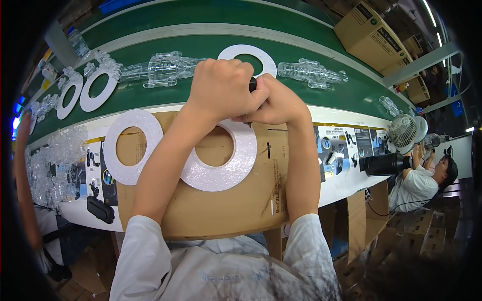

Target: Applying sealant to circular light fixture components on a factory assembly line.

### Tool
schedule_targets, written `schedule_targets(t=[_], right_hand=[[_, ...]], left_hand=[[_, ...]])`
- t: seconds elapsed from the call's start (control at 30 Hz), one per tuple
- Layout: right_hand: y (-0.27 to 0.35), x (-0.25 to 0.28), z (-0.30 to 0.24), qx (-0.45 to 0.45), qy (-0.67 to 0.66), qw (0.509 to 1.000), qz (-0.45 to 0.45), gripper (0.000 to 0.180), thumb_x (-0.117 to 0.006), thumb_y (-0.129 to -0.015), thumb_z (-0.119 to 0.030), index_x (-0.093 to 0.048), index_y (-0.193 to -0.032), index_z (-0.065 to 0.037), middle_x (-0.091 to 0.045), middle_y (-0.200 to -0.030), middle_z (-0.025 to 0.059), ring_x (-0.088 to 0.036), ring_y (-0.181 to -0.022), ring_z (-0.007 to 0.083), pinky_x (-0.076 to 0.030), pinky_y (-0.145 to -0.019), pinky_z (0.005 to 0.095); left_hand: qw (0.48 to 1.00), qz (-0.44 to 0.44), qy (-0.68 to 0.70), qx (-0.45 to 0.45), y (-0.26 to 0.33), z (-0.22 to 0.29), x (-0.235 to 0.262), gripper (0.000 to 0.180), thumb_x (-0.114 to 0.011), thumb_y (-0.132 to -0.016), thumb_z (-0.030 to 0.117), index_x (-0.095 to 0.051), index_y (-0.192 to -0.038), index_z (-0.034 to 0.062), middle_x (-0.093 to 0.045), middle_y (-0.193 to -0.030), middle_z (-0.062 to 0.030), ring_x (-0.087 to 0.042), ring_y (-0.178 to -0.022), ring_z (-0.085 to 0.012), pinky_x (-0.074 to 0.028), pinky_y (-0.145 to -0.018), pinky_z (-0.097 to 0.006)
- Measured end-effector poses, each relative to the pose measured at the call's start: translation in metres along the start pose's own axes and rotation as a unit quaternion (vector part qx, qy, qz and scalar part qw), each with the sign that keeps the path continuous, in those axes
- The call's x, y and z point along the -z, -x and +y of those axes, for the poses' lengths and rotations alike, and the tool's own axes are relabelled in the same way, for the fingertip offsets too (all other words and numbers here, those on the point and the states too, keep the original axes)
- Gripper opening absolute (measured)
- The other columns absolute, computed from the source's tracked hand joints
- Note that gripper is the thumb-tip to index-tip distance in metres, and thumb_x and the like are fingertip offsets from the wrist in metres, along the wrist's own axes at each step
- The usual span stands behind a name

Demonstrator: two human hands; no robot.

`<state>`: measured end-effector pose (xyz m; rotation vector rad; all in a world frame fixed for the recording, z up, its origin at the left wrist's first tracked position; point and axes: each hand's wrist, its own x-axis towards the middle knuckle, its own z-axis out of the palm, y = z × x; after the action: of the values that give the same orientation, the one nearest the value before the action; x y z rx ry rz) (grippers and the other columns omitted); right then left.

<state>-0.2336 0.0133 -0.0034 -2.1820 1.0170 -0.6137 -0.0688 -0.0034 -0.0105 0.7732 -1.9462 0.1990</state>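
Observation:
My left hand (221,85) is closed in a fist, and my right hand (278,103) is closed right beside and partly under it. A short black piece (252,84), like the end of a handle, shows between them; the rest is covered by my fingers, so I cannot tell its kind. Both hands are above the far edge of a white flat ring (243,160) with a wide round hole, lying on a brown cardboard sheet (241,215). Another white ring (114,153) lies on the left of the sheet, beside my left forearm.
Beyond the worktable runs a green conveyor (351,98), carrying a clear plastic part (170,70), another clear part (311,74) and a white ring (228,52). Clear parts (55,155) are heaped at left near a black case (100,209). A fan (404,133), black cylinder (384,164) and co-worker (416,185) are at right.

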Motion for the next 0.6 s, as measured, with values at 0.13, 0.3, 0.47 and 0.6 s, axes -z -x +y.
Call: schedule_targets(t=[0.13,0.3,0.47,0.6], right_hand=[[-0.0003,-0.0019,0.0071,0.005,0.001,1.0,0.001,0.023,-0.087,-0.061,-0.01,-0.068,-0.07,-0.003,-0.067,-0.064,0.0071,-0.059,-0.056,0.019,-0.046,-0.055,0.0301],[-0.0005,-0.0017,0.0073,0.025,-0.008,1.0,0.013,0.024,-0.087,-0.061,-0.012,-0.067,-0.07,-0.002,-0.066,-0.064,0.008,-0.058,-0.055,0.0212,-0.046,-0.054,0.0301],[-0.0008,-0.0024,0.0019,0.023,-0.005,0.999,0.048,0.028,-0.083,-0.063,-0.015,-0.062,-0.069,0.002,-0.058,-0.057,0.0124,-0.051,-0.051,0.0247,-0.042,-0.05,0.0341],[-0.0033,-0.0064,0.0057,0.044,0.007,0.997,0.069,0.024,-0.078,-0.064,-0.011,-0.059,-0.066,0.004,-0.056,-0.056,0.015,-0.05,-0.05,0.0264,-0.041,-0.049,0.0348]], left_hand=[[1.0,-0.006,0.003,-0.004,0.0006,-0.0004,-0.002,0.032,-0.069,-0.067,0.025,-0.05,-0.049,0.0059,-0.047,-0.046,-0.0074,-0.044,-0.039,-0.0251,-0.037,-0.039,-0.036],[1.0,-0.017,0.008,0.007,-0.0004,-0.0002,-0.0017,0.031,-0.069,-0.067,0.025,-0.051,-0.051,0.0052,-0.048,-0.048,-0.0077,-0.045,-0.039,-0.0254,-0.037,-0.039,-0.036],[0.999,0.035,0.005,-0.01,-0.0068,0.0006,0.0029,0.031,-0.067,-0.063,0.028,-0.049,-0.049,0.0065,-0.045,-0.046,-0.0066,-0.046,-0.038,-0.0239,-0.037,-0.036,-0.034],[0.998,0.048,-0.022,-0.035,-0.0058,0.0001,0.0047,0.031,-0.067,-0.063,0.027,-0.048,-0.048,0.008,-0.045,-0.046,-0.0057,-0.044,-0.037,-0.0224,-0.035,-0.035,-0.033]])
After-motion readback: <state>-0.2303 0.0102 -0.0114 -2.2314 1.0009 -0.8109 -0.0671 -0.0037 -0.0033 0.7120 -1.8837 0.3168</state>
